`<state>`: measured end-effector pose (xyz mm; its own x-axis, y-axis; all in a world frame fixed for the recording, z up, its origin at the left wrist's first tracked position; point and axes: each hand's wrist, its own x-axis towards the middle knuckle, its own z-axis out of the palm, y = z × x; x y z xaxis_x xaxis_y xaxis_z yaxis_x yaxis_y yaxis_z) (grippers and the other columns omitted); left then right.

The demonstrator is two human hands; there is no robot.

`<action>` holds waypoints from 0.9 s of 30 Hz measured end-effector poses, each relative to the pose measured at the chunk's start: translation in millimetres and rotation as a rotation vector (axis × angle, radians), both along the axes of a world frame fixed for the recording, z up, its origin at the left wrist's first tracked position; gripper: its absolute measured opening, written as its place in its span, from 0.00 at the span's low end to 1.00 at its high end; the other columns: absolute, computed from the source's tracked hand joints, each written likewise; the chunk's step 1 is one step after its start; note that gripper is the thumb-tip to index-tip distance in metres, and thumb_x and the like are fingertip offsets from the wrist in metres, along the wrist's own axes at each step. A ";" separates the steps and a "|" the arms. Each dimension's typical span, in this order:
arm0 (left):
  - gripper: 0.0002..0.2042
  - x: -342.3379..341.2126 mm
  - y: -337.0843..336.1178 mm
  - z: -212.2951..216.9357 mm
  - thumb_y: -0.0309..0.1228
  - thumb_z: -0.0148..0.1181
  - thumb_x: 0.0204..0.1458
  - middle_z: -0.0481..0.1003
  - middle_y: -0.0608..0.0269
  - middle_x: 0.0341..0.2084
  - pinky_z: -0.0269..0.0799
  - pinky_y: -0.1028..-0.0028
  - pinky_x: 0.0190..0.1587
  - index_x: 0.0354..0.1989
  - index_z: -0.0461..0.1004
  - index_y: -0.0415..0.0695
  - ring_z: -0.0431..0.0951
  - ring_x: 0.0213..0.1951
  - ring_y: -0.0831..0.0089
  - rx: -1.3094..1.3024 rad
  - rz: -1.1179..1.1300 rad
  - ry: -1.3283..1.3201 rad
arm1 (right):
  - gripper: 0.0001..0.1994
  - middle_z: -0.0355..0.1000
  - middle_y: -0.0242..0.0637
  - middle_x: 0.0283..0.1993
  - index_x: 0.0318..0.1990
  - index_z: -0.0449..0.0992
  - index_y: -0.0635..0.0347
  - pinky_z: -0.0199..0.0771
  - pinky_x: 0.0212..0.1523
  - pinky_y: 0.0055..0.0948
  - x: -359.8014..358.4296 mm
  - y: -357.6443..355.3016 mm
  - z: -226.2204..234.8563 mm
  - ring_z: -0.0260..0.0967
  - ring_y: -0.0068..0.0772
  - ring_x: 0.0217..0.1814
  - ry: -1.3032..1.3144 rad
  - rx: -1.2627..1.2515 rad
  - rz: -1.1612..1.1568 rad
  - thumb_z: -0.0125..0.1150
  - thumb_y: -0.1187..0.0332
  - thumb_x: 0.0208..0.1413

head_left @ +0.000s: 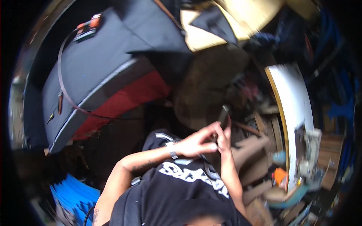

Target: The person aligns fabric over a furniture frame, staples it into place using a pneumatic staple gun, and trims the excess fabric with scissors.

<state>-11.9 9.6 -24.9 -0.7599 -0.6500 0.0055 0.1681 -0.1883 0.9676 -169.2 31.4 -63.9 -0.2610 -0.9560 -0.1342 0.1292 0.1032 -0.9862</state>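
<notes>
In front of my torso my two hands come together. My right hand [224, 139] grips a slim dark slab that looks like a phone [224, 116], tilted upward past the fingers. My left hand [196, 142] reaches across with a watch [172, 150] on its wrist. Its thumb stands apart from the fingers, whose tips meet the right hand near the phone's lower end. Blur hides whether they touch the phone itself.
A grey and red upholstered piece [124, 49] fills the far left. On it lie an orange-and-black air stapler [87, 28] and its hose [61, 71]. At right stand a long white panel [292, 101] and wood scraps [260, 147]. Blue material [75, 194] lies at lower left.
</notes>
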 end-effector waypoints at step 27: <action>0.15 292.3 -267.9 79.9 0.33 0.65 0.45 0.73 0.60 0.39 0.66 0.68 0.47 0.42 0.73 0.45 0.72 0.42 0.62 -0.768 0.711 -0.552 | 0.22 0.67 0.36 0.49 0.52 0.62 0.66 0.68 0.44 0.26 -9.6 -2.2 37.8 0.68 0.26 0.41 -0.398 0.993 0.189 0.55 0.62 0.54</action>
<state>280.4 -258.4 55.1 -0.2511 -0.8974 0.3629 -0.4759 0.4409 0.7610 -178.8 29.2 -26.1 0.1123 -0.3940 -0.9122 0.3197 0.8836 -0.3422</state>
